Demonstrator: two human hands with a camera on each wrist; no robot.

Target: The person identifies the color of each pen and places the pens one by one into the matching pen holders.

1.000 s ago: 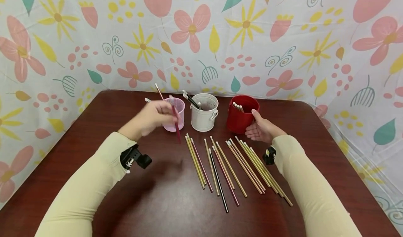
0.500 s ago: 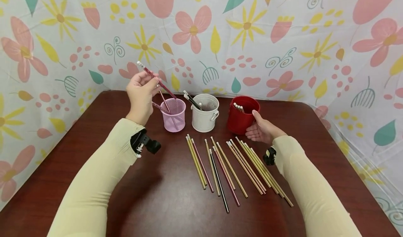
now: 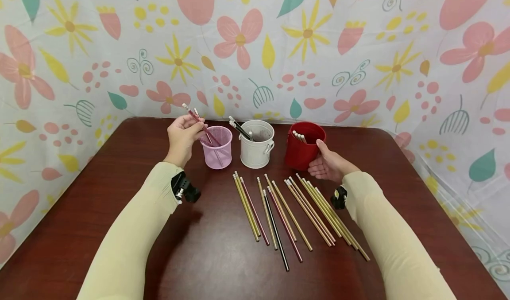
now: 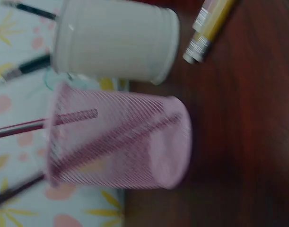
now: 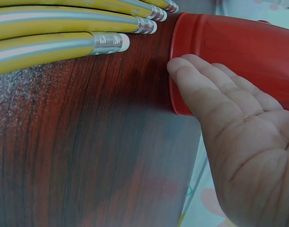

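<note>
My left hand [image 3: 182, 138] pinches a dark red pencil [image 4: 21, 128], white eraser up, at the left side of the pink mesh cup [image 3: 218, 153]. In the left wrist view this pencil's lower end shows through the mesh, inside the cup's upper part. Another dark pencil [image 4: 21, 188] leans in the same cup, reaching down to its base. My right hand [image 3: 332, 163] rests against the red bucket [image 3: 296, 156], thumb at its rim. In the right wrist view its fingers [image 5: 224, 85] lie nearly straight along the bucket's side.
A white bucket [image 3: 255, 154] holding several black pencils stands between the cup and the red bucket, which holds several white-tipped pencils [image 3: 299, 136]. Loose gold pencils [image 3: 292, 216], a black pencil [image 3: 276, 233] and dark red pencils [image 3: 255, 211] lie on the brown table [image 3: 223, 255].
My left hand carried the dark red pencil up over the pink mesh cup, then lowered it so its end went inside. My right hand stayed at the red bucket.
</note>
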